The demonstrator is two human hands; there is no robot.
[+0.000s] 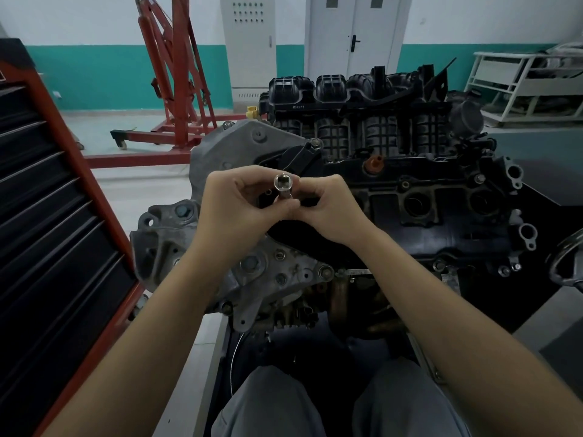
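A shiny metal socket [283,188] is held up in front of me, its square drive hole facing the camera. My left hand [235,209] grips its lower part with curled fingers. My right hand [328,207] pinches its side and lower end with fingertips. Both hands hover above a dark car engine [410,197] mounted on a stand. What lies under the fingers at the socket's lower end is hidden.
A black intake manifold [362,99] tops the engine at the back. A red and black tool cabinet [53,231] stands close on the left. A red engine hoist [176,89] is behind, a white rack [520,83] at far right. My knees [340,405] are below.
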